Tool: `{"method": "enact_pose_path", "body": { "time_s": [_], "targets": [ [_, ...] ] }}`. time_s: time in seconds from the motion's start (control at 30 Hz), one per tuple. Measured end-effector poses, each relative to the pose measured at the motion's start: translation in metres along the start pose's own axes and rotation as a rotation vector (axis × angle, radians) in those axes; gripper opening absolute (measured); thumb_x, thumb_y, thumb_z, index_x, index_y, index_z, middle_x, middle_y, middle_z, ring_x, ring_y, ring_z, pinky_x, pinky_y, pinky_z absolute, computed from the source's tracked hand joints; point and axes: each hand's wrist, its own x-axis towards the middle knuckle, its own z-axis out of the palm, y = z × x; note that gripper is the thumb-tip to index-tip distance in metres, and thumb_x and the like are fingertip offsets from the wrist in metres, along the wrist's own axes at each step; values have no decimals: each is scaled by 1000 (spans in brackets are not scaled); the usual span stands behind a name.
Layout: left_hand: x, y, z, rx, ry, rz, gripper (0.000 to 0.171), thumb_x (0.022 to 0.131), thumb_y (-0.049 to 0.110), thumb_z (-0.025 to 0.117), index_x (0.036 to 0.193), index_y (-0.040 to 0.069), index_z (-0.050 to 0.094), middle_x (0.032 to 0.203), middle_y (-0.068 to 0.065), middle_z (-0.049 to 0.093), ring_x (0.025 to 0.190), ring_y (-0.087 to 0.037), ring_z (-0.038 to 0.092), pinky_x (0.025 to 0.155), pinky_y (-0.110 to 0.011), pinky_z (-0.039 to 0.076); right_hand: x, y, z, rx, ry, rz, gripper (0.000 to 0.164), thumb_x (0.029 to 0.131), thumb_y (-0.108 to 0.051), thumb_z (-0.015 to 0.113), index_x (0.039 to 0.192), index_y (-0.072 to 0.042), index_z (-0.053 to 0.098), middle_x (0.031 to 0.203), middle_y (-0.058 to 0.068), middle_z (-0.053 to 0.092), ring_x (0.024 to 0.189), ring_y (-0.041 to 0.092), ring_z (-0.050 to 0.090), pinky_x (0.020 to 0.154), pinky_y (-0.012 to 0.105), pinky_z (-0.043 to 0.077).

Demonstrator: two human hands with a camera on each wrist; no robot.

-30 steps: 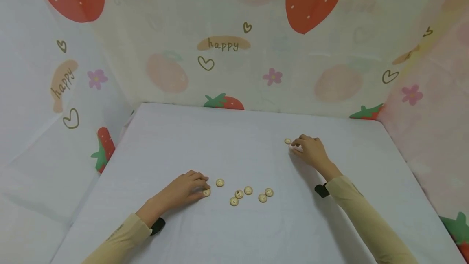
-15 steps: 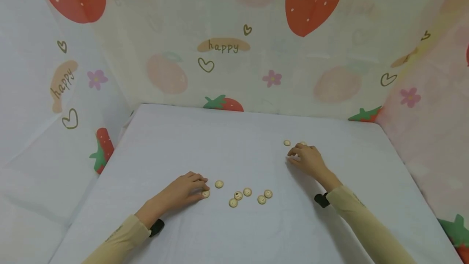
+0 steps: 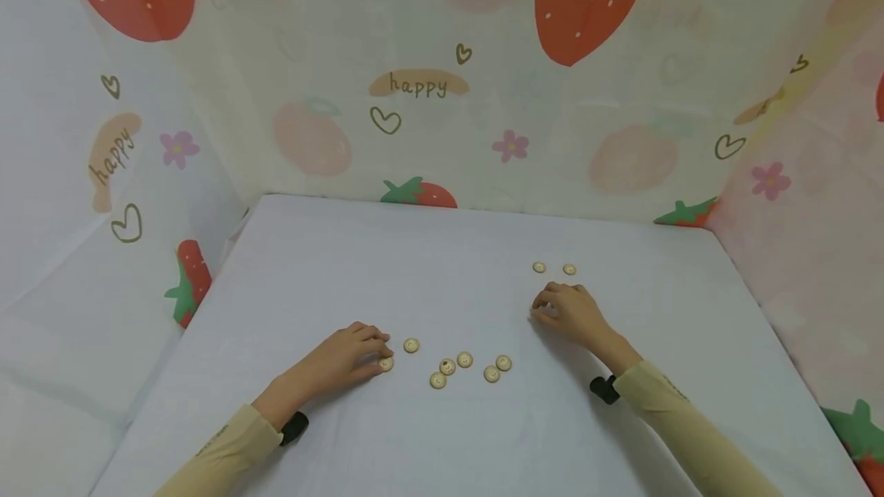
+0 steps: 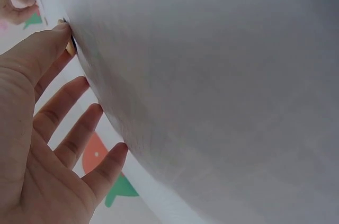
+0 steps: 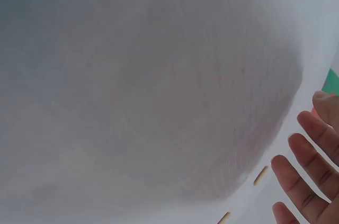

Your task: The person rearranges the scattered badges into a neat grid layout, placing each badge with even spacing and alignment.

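Observation:
My left hand (image 3: 352,355) rests at the left of the white table, its thumb and forefinger pinching a round wooden button (image 3: 387,364). The left wrist view shows this button (image 4: 70,46) edge-on between the two fingertips, the other fingers spread. Another button (image 3: 411,345) lies just beyond those fingertips. My right hand (image 3: 569,317) hovers low at the right with loosely bent fingers and nothing between them. Two buttons, a left one (image 3: 539,268) and a right one (image 3: 569,269), lie side by side beyond it; the right wrist view has them as thin edges near the fingers.
Between the hands lie several more buttons: a row of three, with one dark-spotted button (image 3: 447,366) in its middle, and a pair (image 3: 492,373) to their right. White cloth (image 3: 387,259) covers the table. Strawberry-print curtains (image 3: 421,136) stand at the back and sides.
My right hand draws back and to the left, away from the two far buttons. The right one, hidden at first, comes into full sight. My left hand stays on its button.

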Motion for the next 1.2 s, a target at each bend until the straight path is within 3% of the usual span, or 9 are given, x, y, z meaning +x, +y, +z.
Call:
{"method": "enact_pose_path", "body": {
  "time_s": [0.7, 1.2],
  "targets": [
    [2, -3, 0, 20, 32, 24, 22, 87, 30, 65, 108, 24, 65, 121, 1, 58, 113, -19, 51, 90, -42, 46, -8, -31, 1, 47, -74, -71, 12, 82, -34, 70, 80, -22, 69, 81, -9, 62, 75, 9, 58, 83, 46, 45],
    [0, 1, 1, 16, 45, 35, 21, 87, 28, 66, 107, 23, 65, 120, 1, 59, 113, -20, 51, 89, -43, 46, -20, -48, 3, 92, -149, -126, 24, 76, -45, 72, 84, -22, 70, 85, -12, 62, 83, 7, 59, 86, 45, 43]
  ]
}}
